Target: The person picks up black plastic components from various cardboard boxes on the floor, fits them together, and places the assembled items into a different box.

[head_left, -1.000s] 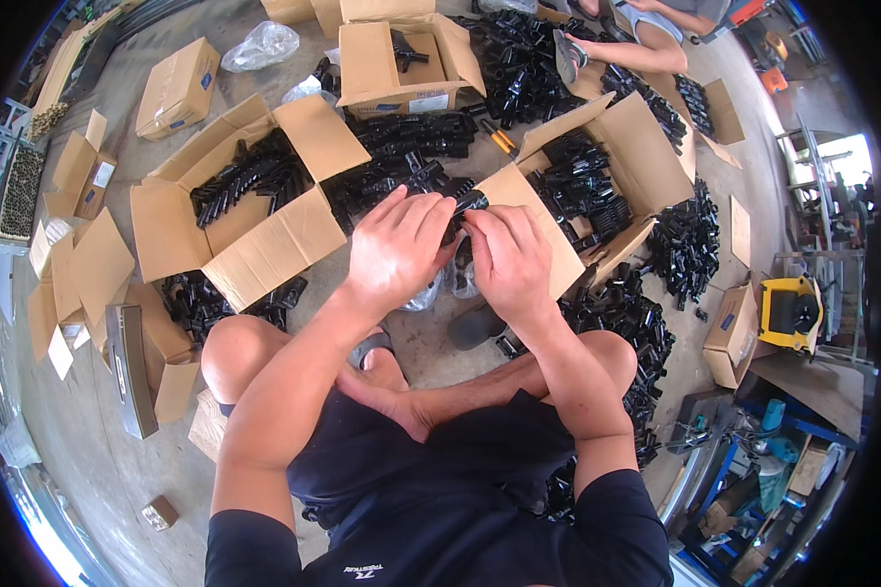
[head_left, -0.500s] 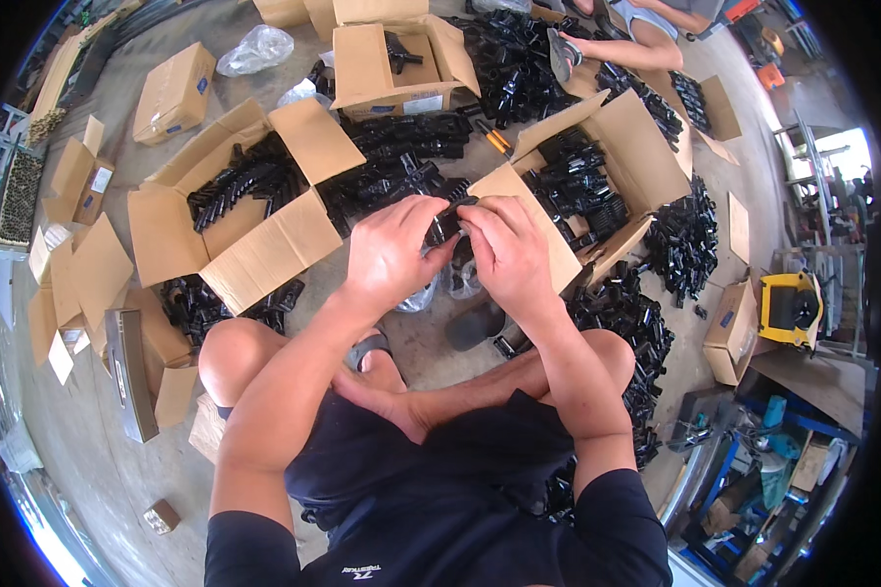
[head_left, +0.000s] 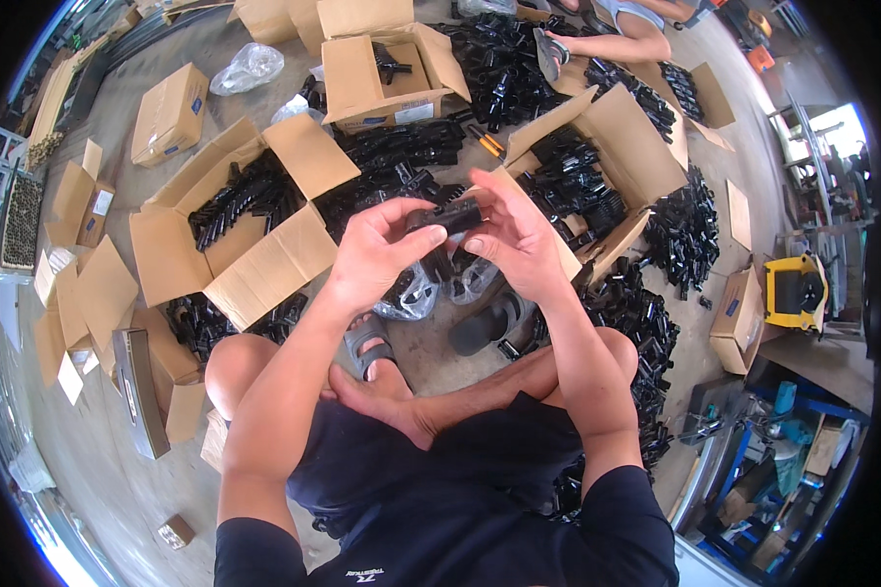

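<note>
Left of hand (head_left: 377,256), open carton (head_left: 235,235), black parts (head_left: 235,196)

Grey concrete floor (head_left: 108,460) in daylight, open cardboard boxes (head_left: 235,235) all around, blue shelving (head_left: 803,430) at right.

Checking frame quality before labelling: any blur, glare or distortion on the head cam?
Head view: strong fisheye, box edges bend toward the black rim; daylight blows out the doorway at right; left hand, right hand and the black part between them are sharp; the black parts in the open carton merge into dark masses.
</note>
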{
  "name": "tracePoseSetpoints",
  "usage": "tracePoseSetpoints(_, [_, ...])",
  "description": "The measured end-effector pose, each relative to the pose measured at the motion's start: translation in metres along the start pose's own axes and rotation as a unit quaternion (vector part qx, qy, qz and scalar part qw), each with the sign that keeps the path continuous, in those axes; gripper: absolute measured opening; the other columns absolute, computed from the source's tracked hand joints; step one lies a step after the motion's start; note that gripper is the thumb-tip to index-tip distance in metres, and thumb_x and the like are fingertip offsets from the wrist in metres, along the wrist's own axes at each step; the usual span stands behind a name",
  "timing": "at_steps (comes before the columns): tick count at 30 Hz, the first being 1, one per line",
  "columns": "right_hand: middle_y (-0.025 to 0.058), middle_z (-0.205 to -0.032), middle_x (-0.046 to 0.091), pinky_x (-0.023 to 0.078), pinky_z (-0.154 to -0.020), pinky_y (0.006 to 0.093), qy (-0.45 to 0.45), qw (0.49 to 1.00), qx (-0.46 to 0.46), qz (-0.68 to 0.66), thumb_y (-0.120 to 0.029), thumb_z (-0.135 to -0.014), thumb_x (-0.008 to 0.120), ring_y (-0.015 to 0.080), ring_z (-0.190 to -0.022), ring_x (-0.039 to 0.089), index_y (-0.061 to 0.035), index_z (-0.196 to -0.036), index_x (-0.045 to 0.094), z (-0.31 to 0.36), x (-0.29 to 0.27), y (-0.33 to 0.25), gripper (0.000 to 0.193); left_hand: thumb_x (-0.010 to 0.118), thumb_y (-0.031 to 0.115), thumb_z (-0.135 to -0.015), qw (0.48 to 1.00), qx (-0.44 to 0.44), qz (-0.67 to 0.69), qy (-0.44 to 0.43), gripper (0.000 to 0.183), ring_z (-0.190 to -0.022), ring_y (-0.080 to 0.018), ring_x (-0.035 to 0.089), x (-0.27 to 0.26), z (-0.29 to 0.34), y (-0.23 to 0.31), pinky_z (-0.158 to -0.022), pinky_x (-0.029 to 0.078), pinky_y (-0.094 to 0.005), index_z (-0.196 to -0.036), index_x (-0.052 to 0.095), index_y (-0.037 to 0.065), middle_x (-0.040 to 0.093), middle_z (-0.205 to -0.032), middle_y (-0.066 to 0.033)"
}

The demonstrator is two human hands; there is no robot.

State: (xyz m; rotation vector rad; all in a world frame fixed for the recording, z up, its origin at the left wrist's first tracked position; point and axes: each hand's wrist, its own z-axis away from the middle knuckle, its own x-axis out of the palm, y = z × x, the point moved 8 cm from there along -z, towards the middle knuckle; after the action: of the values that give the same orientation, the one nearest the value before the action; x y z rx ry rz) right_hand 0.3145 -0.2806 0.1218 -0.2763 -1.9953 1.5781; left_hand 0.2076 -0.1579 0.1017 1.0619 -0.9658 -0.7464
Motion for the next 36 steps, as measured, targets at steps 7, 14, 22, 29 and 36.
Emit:
tracePoseSetpoints(7, [0.0079,-0.112,0.066,0.058,-0.082,0.0289,-0.067,0.991,-0.041,0.112,0.006,-0.092,0.066,0.0131,-0.093,0.067,0.0011,-0.132,0.058,0.003,-0.008,0.006,0.041,0.068,0.018,-0.097,0.986,-0.096,0.115,-0.074,0.037,-0.099,-0.0229,0.073,0.014,0.005,-0.013,-0.081,0.061,-0.0329,-0.128,0.061,-0.001,0.072,-0.111,-0.0116])
tracePoseSetpoints(14, [0.0098,-0.115,0.065,0.057,-0.088,0.0291,0.053,0.998,-0.003,-0.03,0.006,-0.093,0.066,0.0139,-0.098,0.066,0.003,-0.133,0.057,0.003,0.0,0.006,0.041,0.066,0.009,-0.097,0.996,-0.036,0.084,-0.021,0.034,-0.103,-0.02,0.071,0.006,0.006,-0.01,-0.085,0.059,-0.0312,-0.129,0.06,0.0,0.072,-0.113,-0.0112])
tracePoseSetpoints(22, [0.0103,-0.121,0.064,0.053,-0.096,0.0282,0.059,0.997,-0.034,0.019,0.008,-0.092,0.066,0.0144,-0.108,0.063,0.0061,-0.133,0.056,0.004,0.002,0.012,0.042,0.063,0.005,-0.098,0.998,0.048,0.002,0.03,0.038,-0.098,-0.0117,0.067,0.001,0.007,-0.004,-0.083,0.057,-0.0257,-0.136,0.059,0.002,0.07,-0.114,-0.0064])
tracePoseSetpoints(29, [0.0098,-0.123,0.063,0.052,-0.098,0.0284,0.045,0.998,-0.033,0.012,0.008,-0.092,0.067,0.0142,-0.111,0.062,0.0045,-0.136,0.054,0.003,-0.005,0.01,0.047,0.061,0.005,-0.099,0.999,0.005,0.018,0.035,0.038,-0.1,-0.0113,0.066,0.003,0.006,-0.008,-0.088,0.055,-0.0248,-0.137,0.06,0.002,0.068,-0.117,-0.0059])
tracePoseSetpoints(36, [0.009,-0.12,0.063,0.052,-0.098,0.0279,0.065,0.998,-0.009,0.005,0.008,-0.09,0.069,0.014,-0.11,0.062,0.001,-0.139,0.052,0.002,-0.005,0.015,0.052,0.064,0.0,-0.096,0.986,0.122,-0.103,0.056,0.034,-0.111,-0.0139,0.062,-0.003,0.006,0.007,-0.099,0.049,-0.0256,-0.13,0.065,-0.001,0.062,-0.125,-0.0064])
